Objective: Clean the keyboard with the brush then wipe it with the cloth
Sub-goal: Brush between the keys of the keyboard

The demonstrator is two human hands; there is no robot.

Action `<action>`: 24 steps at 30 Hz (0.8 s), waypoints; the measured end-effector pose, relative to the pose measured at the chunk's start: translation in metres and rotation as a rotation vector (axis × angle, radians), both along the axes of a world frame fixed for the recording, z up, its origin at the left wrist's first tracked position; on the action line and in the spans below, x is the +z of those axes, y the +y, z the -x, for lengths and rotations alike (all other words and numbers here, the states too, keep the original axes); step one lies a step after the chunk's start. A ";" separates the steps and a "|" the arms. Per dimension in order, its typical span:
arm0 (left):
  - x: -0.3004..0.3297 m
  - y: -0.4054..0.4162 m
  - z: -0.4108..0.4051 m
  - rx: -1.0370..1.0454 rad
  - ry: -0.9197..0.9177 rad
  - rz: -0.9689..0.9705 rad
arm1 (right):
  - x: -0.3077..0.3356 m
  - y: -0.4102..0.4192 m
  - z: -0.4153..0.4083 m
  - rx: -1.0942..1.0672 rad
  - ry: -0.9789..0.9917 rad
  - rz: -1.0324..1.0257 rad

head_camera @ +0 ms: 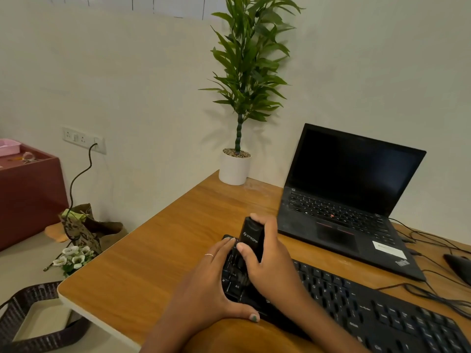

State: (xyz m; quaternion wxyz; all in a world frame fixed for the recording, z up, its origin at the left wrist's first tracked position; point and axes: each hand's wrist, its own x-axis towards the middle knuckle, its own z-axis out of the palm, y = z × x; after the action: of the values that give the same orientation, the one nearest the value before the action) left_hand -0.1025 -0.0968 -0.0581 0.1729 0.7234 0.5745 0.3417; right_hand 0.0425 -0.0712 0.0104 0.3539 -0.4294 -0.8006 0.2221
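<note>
Right now my right hand (pixel 267 261) is curled around a black brush (pixel 251 238), thumb on its near face and fingers wrapped over the top and far side, holding it upright over the left end of the keyboard (pixel 369 309). The dark bristles below my palm are blurred, so I cannot tell whether they touch the keys. My left hand (pixel 211 284) lies fairly wide at the keyboard's left end: the fingers are straight and reach to the far corner, the thumb stretches along the near edge, and a thin ring (pixel 209 255) sits on one finger.

The keyboard runs at a slant across the wooden surface (pixel 158 250), from my hands toward the lower right. Just behind it stands an open laptop (pixel 349 197) with a dark screen, and cables (pixel 433 284) trail past its right side beside a dark mouse (pixel 458 266) at the frame edge. A white pot (pixel 234 169) filled with pebbles holds a tall leafy plant (pixel 251 59) at the surface's far corner.

Off to the left, lower down, a patterned paper bag (pixel 81 230) stands open with something green at its mouth, white flowers (pixel 75 257) lie beside it, and a dark woven basket (pixel 40 319) shows a pale bottom. I see no cloth.
</note>
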 end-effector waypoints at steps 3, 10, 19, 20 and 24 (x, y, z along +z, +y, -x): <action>-0.003 0.001 0.001 -0.010 -0.013 -0.007 | 0.014 0.003 -0.002 0.062 -0.049 0.097; -0.001 0.002 0.000 -0.040 -0.056 -0.030 | 0.005 -0.010 0.004 0.071 -0.064 0.025; -0.004 0.002 0.001 -0.034 -0.046 -0.001 | 0.014 0.002 -0.001 0.071 -0.066 0.144; -0.003 0.003 0.001 -0.034 -0.057 0.000 | 0.020 0.006 -0.004 0.101 -0.082 0.196; 0.000 0.000 0.001 -0.018 -0.031 0.003 | 0.025 0.020 -0.009 -0.036 0.016 0.101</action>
State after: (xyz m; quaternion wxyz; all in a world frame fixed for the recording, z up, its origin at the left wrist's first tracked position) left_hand -0.1031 -0.0967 -0.0582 0.1860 0.7229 0.5655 0.3507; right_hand 0.0516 -0.0510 0.0356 0.3422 -0.4592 -0.7777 0.2592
